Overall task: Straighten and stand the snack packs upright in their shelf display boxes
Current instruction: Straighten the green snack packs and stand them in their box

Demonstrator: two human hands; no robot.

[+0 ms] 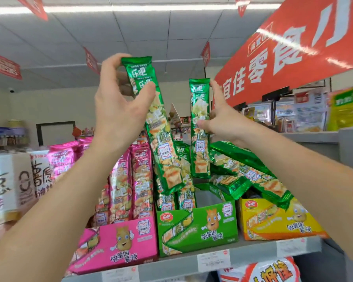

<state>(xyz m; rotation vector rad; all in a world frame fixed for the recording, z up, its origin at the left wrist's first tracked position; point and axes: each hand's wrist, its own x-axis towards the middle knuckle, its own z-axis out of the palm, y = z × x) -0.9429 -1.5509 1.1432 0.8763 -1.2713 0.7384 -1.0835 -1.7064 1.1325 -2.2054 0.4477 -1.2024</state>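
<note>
A tilted green pack (161,143) is gripped near its top by the left hand (118,110), with the thumb laid across the front and the fingers curled round the upper edge. Its lower end is held just above the green display box (198,226), and its top leans to the left. An upright green pack (200,139) is pinched at its right edge by the right hand (220,117), between the thumb and the extended fingers, and is held nearly vertical above the same box. A few standing green packs (186,198) are seen in the left part of the green display box. Several fallen green packs (249,171) are piled aslant to the right, and their ends are draped over the yellow display box (277,222). The pink display box (118,247) is set just to the left, and the pink packs (130,180) in it are stood upright. All three boxes are carried side by side on the grey shelf (253,251), to whose front edge a price label (213,260) is fixed. A red banner (293,47) is hung above on the right.
</note>
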